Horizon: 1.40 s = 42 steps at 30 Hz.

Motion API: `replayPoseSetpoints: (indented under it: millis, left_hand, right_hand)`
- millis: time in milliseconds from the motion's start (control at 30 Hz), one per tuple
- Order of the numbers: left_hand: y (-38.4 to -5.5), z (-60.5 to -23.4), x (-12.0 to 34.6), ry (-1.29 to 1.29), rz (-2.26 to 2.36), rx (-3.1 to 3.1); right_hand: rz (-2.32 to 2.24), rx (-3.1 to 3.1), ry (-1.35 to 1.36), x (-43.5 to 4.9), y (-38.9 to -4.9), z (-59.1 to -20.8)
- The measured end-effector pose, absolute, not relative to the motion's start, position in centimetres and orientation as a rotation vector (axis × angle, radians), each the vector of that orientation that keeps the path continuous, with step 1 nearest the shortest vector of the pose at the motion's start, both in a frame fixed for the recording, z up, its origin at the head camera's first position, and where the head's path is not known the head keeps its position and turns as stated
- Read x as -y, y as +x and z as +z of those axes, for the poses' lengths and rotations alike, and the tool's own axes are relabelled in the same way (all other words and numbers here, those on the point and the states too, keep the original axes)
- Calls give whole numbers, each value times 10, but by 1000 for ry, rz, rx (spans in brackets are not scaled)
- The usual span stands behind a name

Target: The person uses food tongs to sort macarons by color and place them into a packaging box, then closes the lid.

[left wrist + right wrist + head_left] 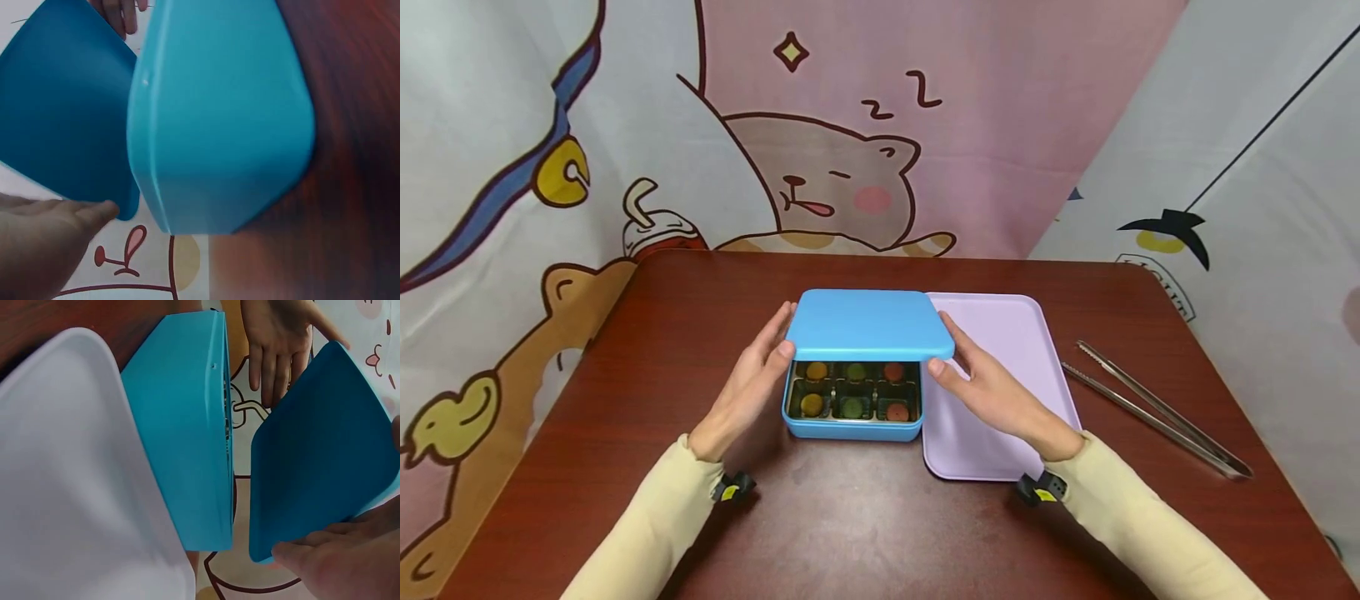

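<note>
A blue lid is held tilted above the back part of a blue lunch box. My left hand grips the lid's left side, its thumb at the near corner. On the opposite side, my right hand holds the lid with its thumb at the near right corner. Below the lid's near edge, a metal insert shows compartments with round yellow, green and reddish pieces. The box's back part is hidden under the lid. In the right wrist view, the lid's underside faces the camera.
A lilac tray lies flat against the box's right side. Farther right, long metal tongs rest spread on the brown table. A cartoon-printed cloth hangs behind the table.
</note>
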<state>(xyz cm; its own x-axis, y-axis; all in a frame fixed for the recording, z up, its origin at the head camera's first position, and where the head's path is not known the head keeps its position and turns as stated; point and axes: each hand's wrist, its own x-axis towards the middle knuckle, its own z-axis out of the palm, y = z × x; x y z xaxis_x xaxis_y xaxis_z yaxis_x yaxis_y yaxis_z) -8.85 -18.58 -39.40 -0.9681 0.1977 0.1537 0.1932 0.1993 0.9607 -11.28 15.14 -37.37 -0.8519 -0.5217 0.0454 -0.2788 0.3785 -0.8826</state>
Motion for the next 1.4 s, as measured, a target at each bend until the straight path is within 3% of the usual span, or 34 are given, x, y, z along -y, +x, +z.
replayPoseSetpoints:
  millis: [633,1400]
  left_hand:
    - [-92,-408,220,517,1510,-2433]
    - [-93,-414,224,584,1226,-2518]
  right_hand:
    - [-1169,-2493,-674,-158,-100,-383]
    - [-1080,-2520,-739,-146,-100,-407]
